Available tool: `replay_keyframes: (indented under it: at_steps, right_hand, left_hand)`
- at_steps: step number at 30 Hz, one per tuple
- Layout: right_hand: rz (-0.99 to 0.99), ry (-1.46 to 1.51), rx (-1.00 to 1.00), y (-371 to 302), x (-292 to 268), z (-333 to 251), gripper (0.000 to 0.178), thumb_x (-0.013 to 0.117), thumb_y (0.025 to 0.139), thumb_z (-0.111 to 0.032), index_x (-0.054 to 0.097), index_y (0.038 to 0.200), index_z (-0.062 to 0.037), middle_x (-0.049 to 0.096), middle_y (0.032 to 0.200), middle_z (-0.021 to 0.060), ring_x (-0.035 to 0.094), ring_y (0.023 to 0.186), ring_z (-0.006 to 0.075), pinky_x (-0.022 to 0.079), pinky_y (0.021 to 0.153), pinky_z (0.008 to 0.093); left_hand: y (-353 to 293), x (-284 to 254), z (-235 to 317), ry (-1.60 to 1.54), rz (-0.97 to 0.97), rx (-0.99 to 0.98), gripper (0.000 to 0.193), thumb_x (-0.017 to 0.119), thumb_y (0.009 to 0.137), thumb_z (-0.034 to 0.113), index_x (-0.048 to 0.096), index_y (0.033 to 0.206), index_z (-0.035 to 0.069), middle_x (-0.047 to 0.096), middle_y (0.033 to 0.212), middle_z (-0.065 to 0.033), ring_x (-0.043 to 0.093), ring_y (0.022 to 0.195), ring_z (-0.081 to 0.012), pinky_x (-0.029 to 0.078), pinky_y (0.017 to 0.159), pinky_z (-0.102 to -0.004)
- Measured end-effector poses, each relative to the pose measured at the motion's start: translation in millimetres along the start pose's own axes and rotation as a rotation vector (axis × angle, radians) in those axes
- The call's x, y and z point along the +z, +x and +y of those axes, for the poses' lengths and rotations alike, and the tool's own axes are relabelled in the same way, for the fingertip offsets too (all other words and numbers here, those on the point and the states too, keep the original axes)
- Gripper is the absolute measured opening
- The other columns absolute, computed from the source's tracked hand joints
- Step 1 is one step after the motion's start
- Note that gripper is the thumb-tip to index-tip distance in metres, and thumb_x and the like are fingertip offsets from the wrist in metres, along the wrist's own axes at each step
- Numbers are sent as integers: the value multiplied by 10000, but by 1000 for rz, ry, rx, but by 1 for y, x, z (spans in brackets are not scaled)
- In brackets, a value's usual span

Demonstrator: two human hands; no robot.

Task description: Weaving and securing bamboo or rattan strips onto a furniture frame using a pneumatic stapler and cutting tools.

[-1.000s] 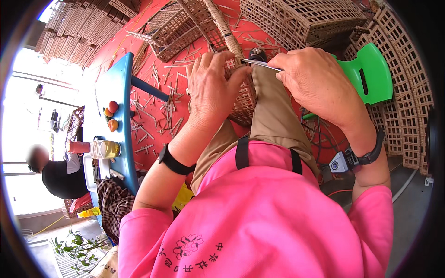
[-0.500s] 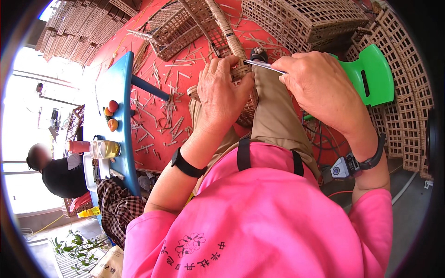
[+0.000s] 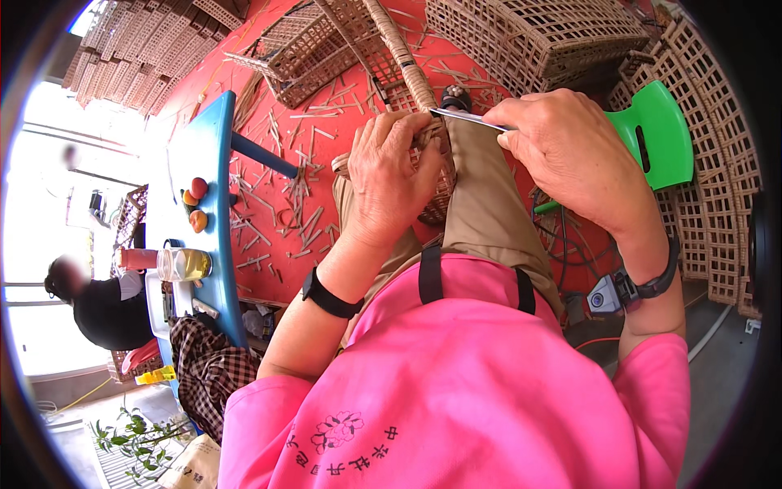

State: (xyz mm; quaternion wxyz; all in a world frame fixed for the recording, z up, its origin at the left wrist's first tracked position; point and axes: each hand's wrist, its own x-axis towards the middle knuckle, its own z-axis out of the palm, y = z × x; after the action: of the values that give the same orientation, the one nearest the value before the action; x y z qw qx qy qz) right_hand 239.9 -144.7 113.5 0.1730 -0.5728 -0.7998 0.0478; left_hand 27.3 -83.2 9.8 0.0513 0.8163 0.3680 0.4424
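A woven basket with a wrapped cane rim (image 3: 413, 73) rests against my legs. At that rim, my left hand (image 3: 383, 179) is closed around the woven edge, its thumb and forefinger near the end of the wrapping. My right hand (image 3: 566, 151) grips a slim metal tool (image 3: 468, 118), its handle mostly hidden in my fist. The tool's tip points left and meets the rim just beyond my left fingertips; whether it is pushed in under the weave I cannot tell.
Cane offcuts (image 3: 305, 216) litter the red floor. Woven baskets (image 3: 538, 45) stand ahead, and a green plastic chair (image 3: 652, 134) is at the right. At the left, a blue table (image 3: 213, 155) holds fruit (image 3: 198, 189) and a glass jar (image 3: 186, 264). A person (image 3: 106, 306) sits beyond it.
The basket rim has shifted slightly right, and both hands have moved slightly down. The tool stays in my right hand, its tip still at the rim.
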Motion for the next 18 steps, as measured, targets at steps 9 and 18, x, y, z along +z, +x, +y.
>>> replay_keyframes:
  at_steps: [9,18]
  right_hand:
    - [10,69,-6,1,-1,2,197,647,888,-89,736,1048,-14,710,883,188,673,821,395,523,754,481]
    - [-15,12,17,-3,0,-1,191,647,896,-88,739,1045,-11,719,882,188,682,843,382,522,767,469]
  left_hand:
    - [13,-18,-2,-133,-217,-132,321,700,750,92,693,1067,49,636,942,-144,633,911,-350,519,814,-447]
    - [18,-23,-7,-194,-250,-57,345,789,812,199,683,1100,41,641,937,-141,652,871,-351,531,763,-425]
